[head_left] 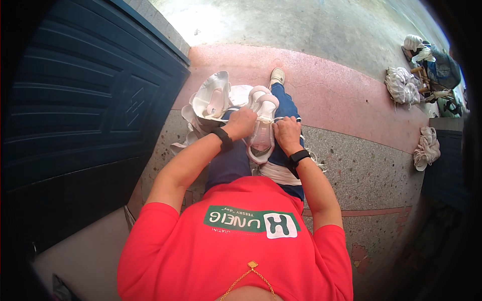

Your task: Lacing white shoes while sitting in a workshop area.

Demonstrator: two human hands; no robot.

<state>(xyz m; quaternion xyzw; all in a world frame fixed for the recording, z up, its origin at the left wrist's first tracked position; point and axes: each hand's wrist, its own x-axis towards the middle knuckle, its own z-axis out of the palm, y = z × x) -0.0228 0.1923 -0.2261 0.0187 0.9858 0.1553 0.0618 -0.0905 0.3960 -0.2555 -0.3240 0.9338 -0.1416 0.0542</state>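
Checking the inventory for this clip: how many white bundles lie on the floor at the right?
3: one bundle on the pink strip, one below it by the dark door, one at the top right by the blue heap. More may be hidden behind the heap.

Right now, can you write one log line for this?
left hand: on pale shoe | right hand: on shoe | shoe: on lap

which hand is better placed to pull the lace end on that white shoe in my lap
Probably the right hand: it sits at the side of the white shoe where a lace runs out. The left hand rests on top, steadying it.
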